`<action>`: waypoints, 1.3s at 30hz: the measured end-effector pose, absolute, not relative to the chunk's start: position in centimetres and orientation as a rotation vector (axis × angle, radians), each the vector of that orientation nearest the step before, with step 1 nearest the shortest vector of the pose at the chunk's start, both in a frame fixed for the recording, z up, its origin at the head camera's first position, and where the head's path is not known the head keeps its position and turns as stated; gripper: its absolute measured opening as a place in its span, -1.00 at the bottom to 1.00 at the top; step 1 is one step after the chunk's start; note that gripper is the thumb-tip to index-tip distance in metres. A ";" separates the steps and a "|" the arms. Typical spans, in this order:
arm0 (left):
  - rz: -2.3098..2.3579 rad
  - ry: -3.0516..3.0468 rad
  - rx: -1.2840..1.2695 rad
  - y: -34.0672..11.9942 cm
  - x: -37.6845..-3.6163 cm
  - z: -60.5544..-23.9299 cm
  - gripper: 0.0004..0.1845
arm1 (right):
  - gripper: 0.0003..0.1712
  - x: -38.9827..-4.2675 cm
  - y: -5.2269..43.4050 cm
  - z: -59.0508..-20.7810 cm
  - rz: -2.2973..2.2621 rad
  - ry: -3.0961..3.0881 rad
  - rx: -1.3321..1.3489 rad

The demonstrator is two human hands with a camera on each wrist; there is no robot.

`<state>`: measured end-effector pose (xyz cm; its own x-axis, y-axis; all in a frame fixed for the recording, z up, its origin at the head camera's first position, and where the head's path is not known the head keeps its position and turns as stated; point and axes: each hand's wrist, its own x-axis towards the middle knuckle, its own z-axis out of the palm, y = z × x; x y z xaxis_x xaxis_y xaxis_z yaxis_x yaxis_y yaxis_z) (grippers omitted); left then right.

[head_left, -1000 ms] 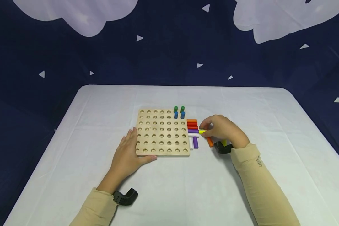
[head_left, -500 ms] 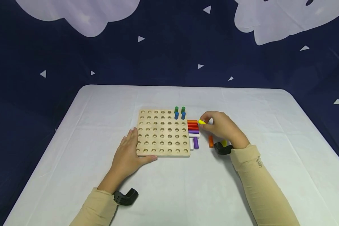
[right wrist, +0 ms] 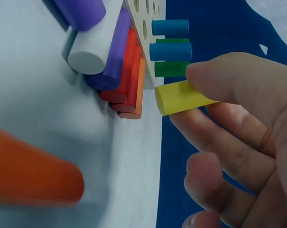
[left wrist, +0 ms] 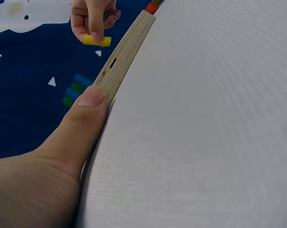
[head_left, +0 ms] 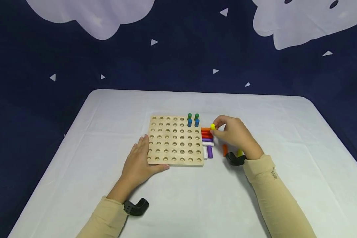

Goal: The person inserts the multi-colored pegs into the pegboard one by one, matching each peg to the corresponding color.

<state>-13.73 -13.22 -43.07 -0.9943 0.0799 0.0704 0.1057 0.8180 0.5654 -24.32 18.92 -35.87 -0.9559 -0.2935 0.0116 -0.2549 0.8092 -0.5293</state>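
Observation:
Between thumb and fingers my right hand [head_left: 234,132] pinches a yellow peg [head_left: 212,126], held upright above the table, just right of the wooden pegboard [head_left: 178,141]. In the right wrist view the yellow peg [right wrist: 179,99] sticks out past the thumb. My left hand [head_left: 138,167] rests at the board's near left corner, fingers straight along the left side, thumb along the front edge. Two green pegs [head_left: 189,116] and two blue pegs [head_left: 197,123] stand in holes at the board's far right corner. The other visible holes hold no pegs.
Against the board's right side lie orange, red, purple [head_left: 207,140] and white pegs [head_left: 208,144]. A loose orange peg [head_left: 225,150] and a partly covered yellow one [head_left: 239,152] lie beneath my right wrist. White cloth covers the table [head_left: 178,198]; a dark blue backdrop [head_left: 178,59] hangs behind.
The right hand has lifted the yellow peg from beside the row, moved it away from me, and turned it from lying flat to upright. My left hand stays at the board.

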 end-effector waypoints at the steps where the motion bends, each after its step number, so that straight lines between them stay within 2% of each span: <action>1: -0.923 -2.956 -0.149 -13.2 -13.7 -43.0 0.48 | -0.76 -24.3 18.9 -35.9 -0.849 2.926 -0.444; 8: -0.908 -2.958 -0.148 -13.2 -13.9 -42.9 0.48 | -0.81 -24.4 17.9 -36.4 -0.996 2.942 -0.510; 22: -0.896 -2.964 -0.150 -13.3 -14.1 -42.8 0.49 | -0.78 -25.3 14.5 -36.9 -1.114 2.896 -0.539; 39: -0.912 -2.958 -0.149 -13.2 -13.9 -43.1 0.48 | -0.81 -25.0 12.2 -37.5 -1.018 2.895 -0.561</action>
<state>-13.88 -13.19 -43.08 -0.9945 0.0790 0.0686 0.1039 0.8224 0.5594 -25.05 12.17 -37.47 -0.9352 -0.3406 0.0973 -0.3265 0.7224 -0.6096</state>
